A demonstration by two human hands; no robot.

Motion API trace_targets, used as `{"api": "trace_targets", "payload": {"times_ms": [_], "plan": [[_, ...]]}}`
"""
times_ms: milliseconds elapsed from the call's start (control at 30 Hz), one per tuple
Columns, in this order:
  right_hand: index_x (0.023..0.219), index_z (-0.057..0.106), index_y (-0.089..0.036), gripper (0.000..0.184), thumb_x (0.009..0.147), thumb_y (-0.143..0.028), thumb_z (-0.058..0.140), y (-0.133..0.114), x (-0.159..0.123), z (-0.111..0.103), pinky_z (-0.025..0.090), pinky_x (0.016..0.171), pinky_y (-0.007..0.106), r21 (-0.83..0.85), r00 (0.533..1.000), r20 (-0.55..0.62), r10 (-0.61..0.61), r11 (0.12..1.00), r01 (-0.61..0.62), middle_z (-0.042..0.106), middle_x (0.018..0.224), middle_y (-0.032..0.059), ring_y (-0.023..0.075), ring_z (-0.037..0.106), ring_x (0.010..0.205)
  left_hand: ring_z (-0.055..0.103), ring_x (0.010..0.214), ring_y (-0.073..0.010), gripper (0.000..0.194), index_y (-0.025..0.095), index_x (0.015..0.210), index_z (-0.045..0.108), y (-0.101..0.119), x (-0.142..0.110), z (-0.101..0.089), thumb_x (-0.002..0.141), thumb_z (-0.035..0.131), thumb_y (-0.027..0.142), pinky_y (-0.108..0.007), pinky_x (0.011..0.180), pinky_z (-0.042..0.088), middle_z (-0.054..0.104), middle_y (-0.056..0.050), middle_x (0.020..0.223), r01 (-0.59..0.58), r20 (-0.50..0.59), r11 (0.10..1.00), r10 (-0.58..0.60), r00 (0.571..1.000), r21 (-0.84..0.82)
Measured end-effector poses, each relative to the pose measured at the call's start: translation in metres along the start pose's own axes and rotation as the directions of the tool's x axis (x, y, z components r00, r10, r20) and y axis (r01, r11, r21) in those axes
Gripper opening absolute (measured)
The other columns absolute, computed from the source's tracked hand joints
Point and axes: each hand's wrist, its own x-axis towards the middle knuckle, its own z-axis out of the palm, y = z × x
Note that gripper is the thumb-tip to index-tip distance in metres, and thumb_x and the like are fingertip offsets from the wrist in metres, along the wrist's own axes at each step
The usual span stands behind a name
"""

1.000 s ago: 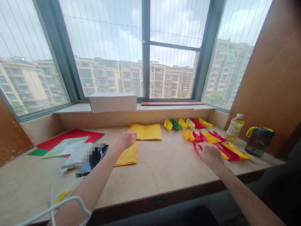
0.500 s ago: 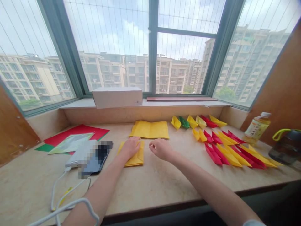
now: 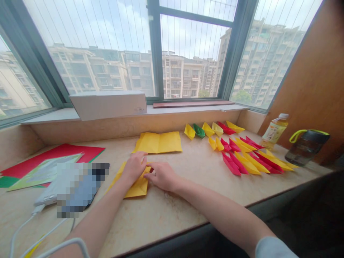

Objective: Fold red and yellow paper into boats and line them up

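A folded piece of yellow paper (image 3: 139,187) lies on the counter before me. My left hand (image 3: 136,165) rests on top of it, fingers stretched out and lying flat, covering its upper middle. At the paper's right edge is my right hand (image 3: 162,175), its fingers bent and thumb close to the index finger, closed on the edge near the upper corner. Just beyond both hands sits another sheet of yellow paper (image 3: 158,142), opened out with a crease down its middle.
Several folded paper boats (image 3: 242,163) stand in rows at the right, beside a drink bottle (image 3: 274,130) and a dark water bottle (image 3: 307,147). On the left are red sheets (image 3: 53,157), a white power bank (image 3: 49,193), a phone (image 3: 80,193) and cables. A white box (image 3: 110,105) sits on the sill.
My right hand has moved left, from beside the folded yellow paper onto its right edge. My left hand stays on the paper. The view has turned to the right.
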Motion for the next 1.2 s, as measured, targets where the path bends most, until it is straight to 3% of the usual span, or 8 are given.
{"api": "trace_targets", "payload": {"times_ms": [267, 400, 500, 600, 733, 867, 1033, 1200], "plan": [[0.118, 0.064, -0.022, 0.043, 0.078, -0.009, 0.055, 0.011, -0.001, 0.007, 0.049, 0.075, 0.027, 0.199, 0.999, -0.019, 0.031, 0.980, -0.026, 0.072, 0.088, 0.0016, 0.0156, 0.065, 0.076, 0.063, 0.098, -0.0242, 0.027, 0.014, 0.103, 0.063, 0.014, -0.002, -0.010, 0.090, 0.040, 0.022, -0.038, 0.090, 0.050, 0.068, -0.012, 0.102, -0.045, -0.240, 0.997, 0.027, 0.970, -0.069], [0.117, 0.062, -0.020, 0.039, 0.080, -0.012, 0.056, 0.029, 0.000, -0.014, 0.049, 0.076, 0.028, 0.339, 0.989, -0.142, 0.035, 0.941, 0.015, 0.069, 0.083, 0.0013, 0.0148, 0.063, 0.077, 0.061, 0.104, -0.0242, 0.031, 0.014, 0.118, 0.056, 0.022, -0.004, -0.017, 0.092, 0.044, 0.025, -0.041, 0.094, 0.048, 0.063, -0.014, 0.113, -0.054, -0.388, 0.993, 0.010, 0.922, -0.102], [0.126, 0.057, -0.020, 0.044, 0.082, -0.017, 0.055, 0.048, 0.002, -0.034, 0.050, 0.075, 0.030, 0.431, 0.957, -0.249, 0.152, 0.902, -0.031, 0.066, 0.083, 0.0010, 0.0140, 0.061, 0.073, 0.055, 0.116, -0.0257, 0.036, 0.014, 0.124, 0.052, 0.023, -0.004, -0.019, 0.091, 0.046, 0.028, -0.044, 0.100, 0.044, 0.060, -0.015, 0.122, -0.045, -0.437, 0.989, -0.023, 0.899, -0.144], [0.125, 0.058, -0.017, 0.045, 0.080, -0.025, 0.057, 0.064, 0.005, -0.044, 0.050, 0.074, 0.031, 0.531, 0.904, -0.288, 0.317, 0.838, -0.125, 0.065, 0.087, 0.0031, 0.0143, 0.060, 0.073, 0.056, 0.115, -0.0258, 0.047, 0.012, 0.131, 0.047, 0.020, -0.004, -0.016, 0.090, 0.049, 0.034, -0.041, 0.094, 0.048, 0.057, -0.018, 0.128, 0.067, -0.371, 0.946, -0.189, 0.909, -0.317], [0.119, 0.060, -0.013, 0.048, 0.076, -0.033, 0.060, 0.075, 0.008, -0.044, 0.050, 0.064, 0.029, 0.693, 0.853, -0.236, 0.466, 0.696, -0.188, 0.066, 0.091, 0.0067, 0.0152, 0.060, 0.072, 0.066, 0.091, -0.0220, 0.049, 0.011, 0.124, 0.056, 0.019, -0.005, -0.013, 0.089, 0.047, 0.044, -0.033, 0.073, 0.053, 0.069, -0.014, 0.104, 0.262, -0.094, 0.708, -0.420, 0.903, -0.655], [0.114, 0.063, -0.012, 0.048, 0.072, -0.036, 0.064, 0.078, 0.008, -0.040, 0.050, 0.062, 0.027, 0.754, 0.834, -0.189, 0.519, 0.620, -0.215, 0.068, 0.097, 0.0096, 0.0157, 0.062, 0.074, 0.066, 0.076, -0.0186, 0.041, 0.013, 0.105, 0.066, 0.024, -0.007, -0.017, 0.080, 0.060, 0.045, -0.026, 0.063, 0.050, 0.071, -0.007, 0.082, 0.271, 0.013, 0.576, -0.412, 0.911, -0.771], [0.110, 0.063, -0.012, 0.047, 0.070, -0.037, 0.065, 0.078, 0.008, -0.043, 0.049, 0.062, 0.027, 0.778, 0.825, -0.175, 0.538, 0.589, -0.219, 0.069, 0.098, 0.0107, 0.0154, 0.062, 0.072, 0.068, 0.079, -0.0189, 0.048, 0.014, 0.112, 0.060, 0.033, -0.009, -0.023, 0.077, 0.063, 0.047, -0.027, 0.063, 0.052, 0.073, -0.008, 0.090, 0.295, 0.110, 0.414, -0.415, 0.903, -0.861], [0.105, 0.067, -0.012, 0.044, 0.070, -0.038, 0.066, 0.078, 0.007, -0.046, 0.049, 0.063, 0.029, 0.775, 0.836, -0.163, 0.525, 0.593, -0.221, 0.072, 0.096, 0.0107, 0.0161, 0.063, 0.071, 0.068, 0.076, -0.0182, 0.048, 0.013, 0.111, 0.060, 0.034, -0.010, -0.023, 0.074, 0.067, 0.043, -0.028, 0.065, 0.052, 0.072, -0.007, 0.085, 0.309, 0.106, 0.426, -0.435, 0.894, -0.850]]}}
